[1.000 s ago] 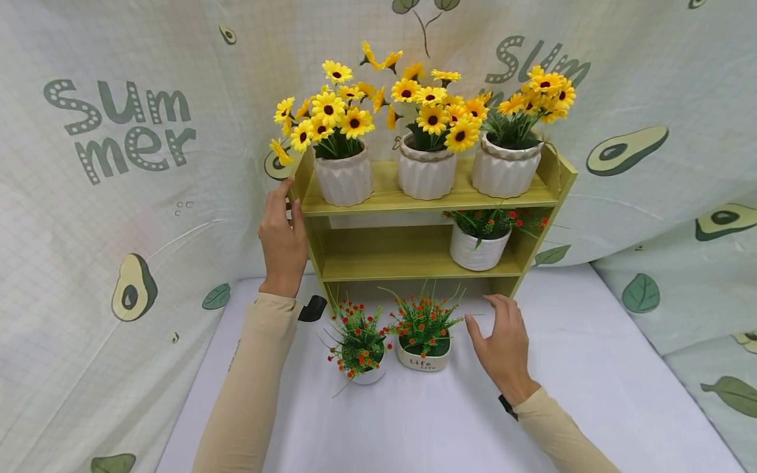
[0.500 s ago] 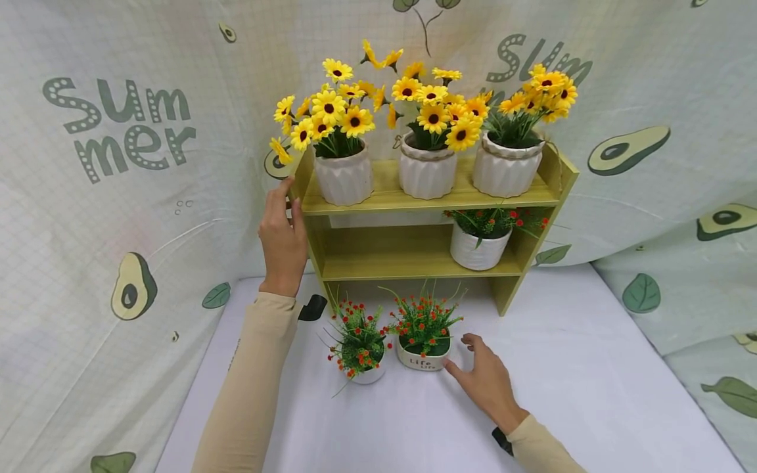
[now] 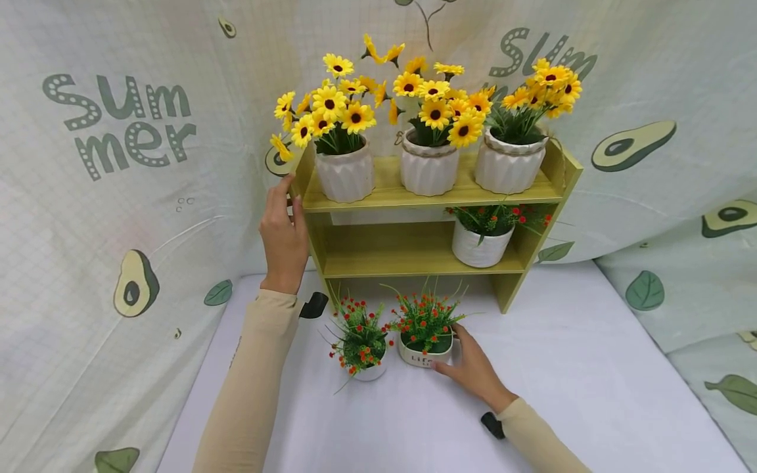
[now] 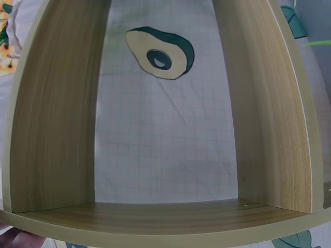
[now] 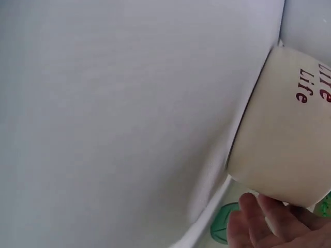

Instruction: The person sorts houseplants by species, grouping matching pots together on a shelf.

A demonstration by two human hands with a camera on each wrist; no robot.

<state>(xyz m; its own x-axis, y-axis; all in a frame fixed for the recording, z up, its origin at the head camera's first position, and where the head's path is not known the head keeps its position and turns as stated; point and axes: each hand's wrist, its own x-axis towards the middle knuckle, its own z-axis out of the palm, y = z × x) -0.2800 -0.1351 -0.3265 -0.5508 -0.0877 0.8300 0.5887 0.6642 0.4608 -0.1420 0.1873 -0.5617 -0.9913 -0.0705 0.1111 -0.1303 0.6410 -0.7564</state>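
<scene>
My left hand (image 3: 282, 236) rests against the outer left side of a wooden shelf (image 3: 378, 251), its fingers near the top corner. In the left wrist view, only a bit of that hand (image 4: 20, 238) shows past the side panel. With my right hand (image 3: 473, 368) I hold the white "Life" flower pot (image 3: 422, 358) of red flowers and grass, thumb at its front and fingers at its far right side. The right wrist view shows these fingers (image 5: 274, 219) beside the pot's wall (image 5: 289, 139). Left of it stands a round white pot (image 3: 371, 373) with similar red flowers (image 3: 361, 338).
Three white pots of yellow sunflowers (image 3: 345, 174) line the top shelf. A white pot (image 3: 481, 246) with red flowers sits at the right end of the middle shelf. Avocado-print cloth (image 3: 225, 171) hangs behind; a white cloth (image 3: 568, 368) covers the table.
My right hand has moved down and left from beside the shelf's right leg to the "Life" pot, and taken hold of it. My left hand stays at the shelf side.
</scene>
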